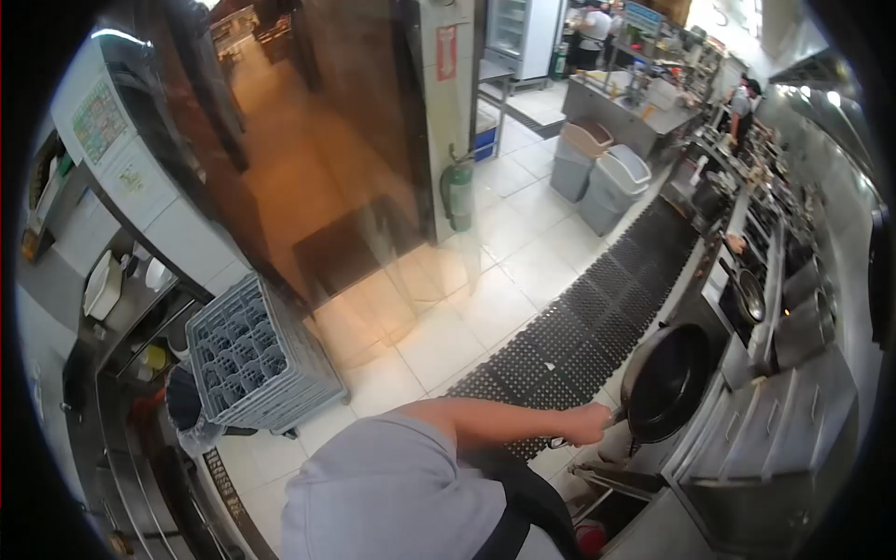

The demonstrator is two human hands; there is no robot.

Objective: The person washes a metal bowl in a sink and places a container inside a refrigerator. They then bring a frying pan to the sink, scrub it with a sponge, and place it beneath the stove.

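Right hand (586, 425) was wrapped around the handle of a black frying pan (666, 381), fingers closed on the grip. Pan was round, dark inside, shallow, tilted up on edge so its inside faced the camera; it hung just beside the front of the steel cooking line (775, 411), low right of frame, above the black rubber floor mat (597, 317). Nothing showed inside the pan. Arm reached out from a grey sleeve (392, 485); a dark strap (523, 513) crossed the torso. Left hand was out of sight, so finger state could not be told.

Containers: a grey dish rack (247, 359) with a grid of compartments stood tipped against the left counter, cells looked empty. Two grey lidded bins (607, 177) stood side by side on the white tile floor near the far counter, lids shut, contents hidden. A second pan (747, 294) sat on the range farther along; its contents were too small to tell. A red item (590, 537) showed low beside the strap, unclear what.

Writing: a red sign (446, 51) on the white column and a coloured chart (98, 121) on the left unit, both too blurred to read. A green fire extinguisher (457, 191) hung on the column. Other people (747, 98) worked far back.
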